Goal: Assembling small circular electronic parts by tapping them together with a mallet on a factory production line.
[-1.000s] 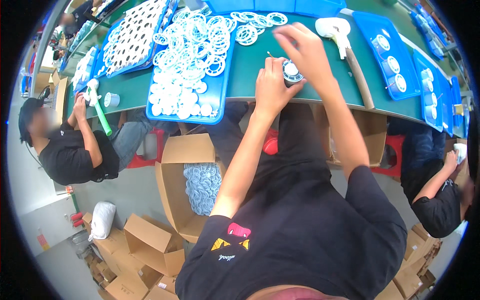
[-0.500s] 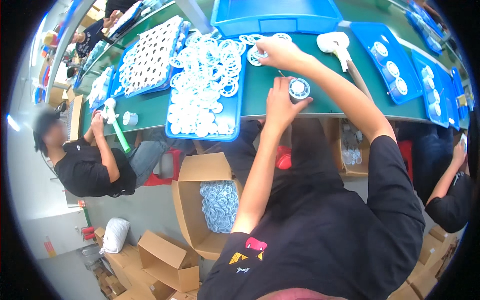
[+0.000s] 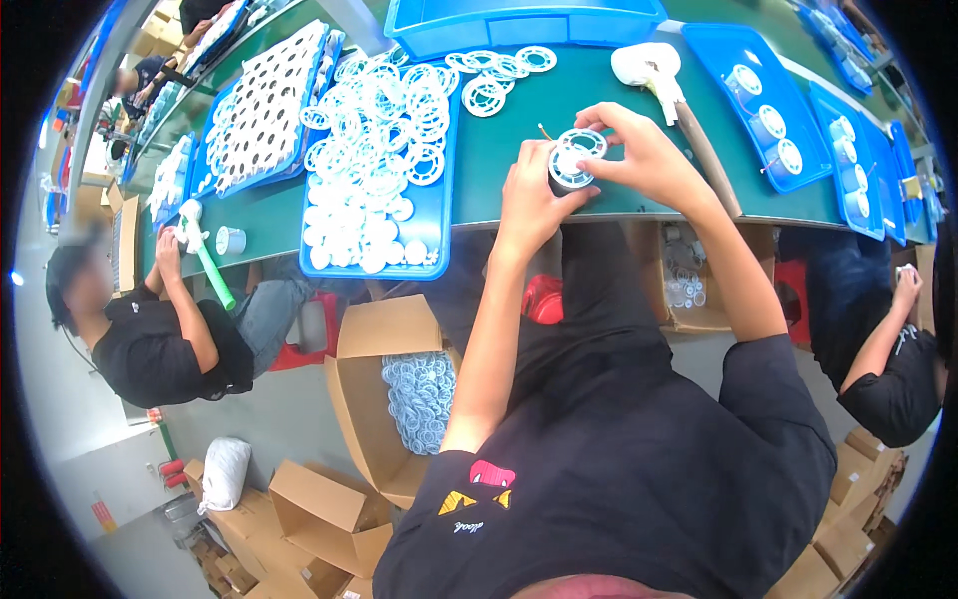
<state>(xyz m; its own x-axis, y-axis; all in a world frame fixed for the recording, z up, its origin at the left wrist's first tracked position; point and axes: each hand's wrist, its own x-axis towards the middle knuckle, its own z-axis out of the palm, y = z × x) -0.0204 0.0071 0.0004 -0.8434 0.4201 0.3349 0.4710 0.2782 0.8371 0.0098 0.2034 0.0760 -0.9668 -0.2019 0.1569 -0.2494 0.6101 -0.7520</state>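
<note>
My left hand (image 3: 534, 195) is wrapped round a short round housing (image 3: 569, 178) with a white slotted top and a thin wire sticking up beside it. This housing is at the front edge of the green table. My right hand (image 3: 644, 155) pinches a white slotted ring (image 3: 585, 143), which overlaps the housing's top and looks slightly tilted. Whether the ring is seated there, I cannot tell. Several loose rings (image 3: 484, 97) lie on the table beyond my left hand. Left of them, a blue tray (image 3: 435, 225) carries a heap of similar rings and small white round caps.
A mallet (image 3: 646, 68) with a wrapped white head lies right of my hands. Blue trays (image 3: 810, 177) with white-topped housings stand farther right; a blue bin (image 3: 529, 30) is behind. Co-workers sit on both sides. An open carton (image 3: 369, 429) of rings is below the table.
My right hand has come back from the loose rings to the housing, bringing a ring onto its top. My left hand still holds the housing. The view has shifted slightly.
</note>
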